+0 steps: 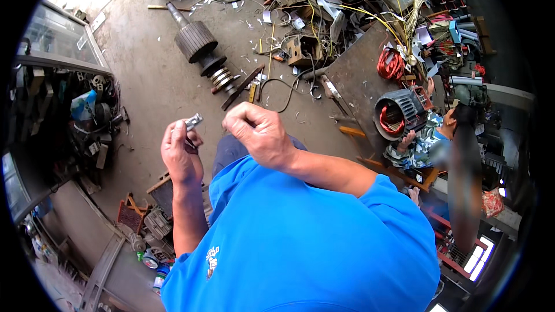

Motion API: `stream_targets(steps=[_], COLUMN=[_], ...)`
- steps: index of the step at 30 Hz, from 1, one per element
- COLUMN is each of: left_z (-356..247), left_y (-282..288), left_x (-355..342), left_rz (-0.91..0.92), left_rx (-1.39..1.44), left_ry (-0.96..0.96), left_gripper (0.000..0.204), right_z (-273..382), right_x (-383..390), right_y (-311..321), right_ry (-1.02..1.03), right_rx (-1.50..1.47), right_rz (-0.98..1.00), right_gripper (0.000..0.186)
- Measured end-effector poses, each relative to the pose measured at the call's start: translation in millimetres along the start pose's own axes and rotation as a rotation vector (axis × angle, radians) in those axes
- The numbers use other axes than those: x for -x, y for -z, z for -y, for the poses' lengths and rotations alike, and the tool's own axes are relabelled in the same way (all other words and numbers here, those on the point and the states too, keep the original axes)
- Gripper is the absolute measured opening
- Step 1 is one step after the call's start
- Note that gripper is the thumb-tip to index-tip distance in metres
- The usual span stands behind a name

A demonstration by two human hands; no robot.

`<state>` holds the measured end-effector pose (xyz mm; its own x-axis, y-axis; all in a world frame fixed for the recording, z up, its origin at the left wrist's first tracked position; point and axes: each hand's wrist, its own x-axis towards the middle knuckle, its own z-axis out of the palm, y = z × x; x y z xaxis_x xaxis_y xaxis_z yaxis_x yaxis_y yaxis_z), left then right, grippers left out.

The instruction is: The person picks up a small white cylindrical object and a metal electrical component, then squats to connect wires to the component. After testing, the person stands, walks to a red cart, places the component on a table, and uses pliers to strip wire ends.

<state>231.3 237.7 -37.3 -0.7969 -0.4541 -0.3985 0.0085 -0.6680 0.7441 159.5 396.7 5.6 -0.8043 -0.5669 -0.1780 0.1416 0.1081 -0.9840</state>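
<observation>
Blue short-sleeved shirt (312,242), bright, plain weave, fills the lower middle of the view. Small emblem (212,260) on the chest, pale with dark lettering-like marks, too small to make out. Sleeve hems end above the elbows: the right sleeve (386,193) is wide and loose at its edge, the left one sits lower, near the shirt's side. Fabric creases run across the front. Both forearms are bare below the sleeves. No gloves on the left hand (181,156) or the right hand (260,133); no watch or rings visible. A patch of dark blue-grey trousers (226,151) shows between the forearms.
</observation>
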Motion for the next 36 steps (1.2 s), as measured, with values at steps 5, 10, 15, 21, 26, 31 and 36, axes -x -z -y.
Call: stream_targets(steps=[5, 10, 15, 21, 26, 31, 36], left_z=[-14, -16, -44, 31, 162, 227, 280], left_y=[-43, -52, -61, -83, -116, -136, -151], left_x=[25, 57, 134, 202, 222, 301, 360], left_rz=[0.035, 0.262, 0.543, 0.082, -0.314, -0.604, -1.051], left_rx=[0.361, 0.453, 0.063, 0.194, 0.635, 0.521, 0.39], left_ry=[0.397, 0.172, -0.109, -0.293, -0.491, -0.51, -0.618], left_gripper=[0.031, 0.039, 0.037, 0.037, 0.03, 0.038, 0.031], right_z=[2, 41, 100, 63, -1, -43, -67], right_x=[-10, -12, 8, 27, 74, 141, 205], right_y=[-3, -1, -7, 6, 40, 46, 32], right_ry=[0.206, 0.5, 1.025, 0.69, 0.012, -0.142, -0.073], right_rx=[0.196, 0.137, -0.09, -0.081, -0.011, 0.065, 0.068], right_rz=[0.083, 0.225, 0.596, 1.166, 1.414, 1.683, 1.907], right_gripper=[0.033, 0.025, 0.015, 0.027, 0.029, 0.029, 0.016])
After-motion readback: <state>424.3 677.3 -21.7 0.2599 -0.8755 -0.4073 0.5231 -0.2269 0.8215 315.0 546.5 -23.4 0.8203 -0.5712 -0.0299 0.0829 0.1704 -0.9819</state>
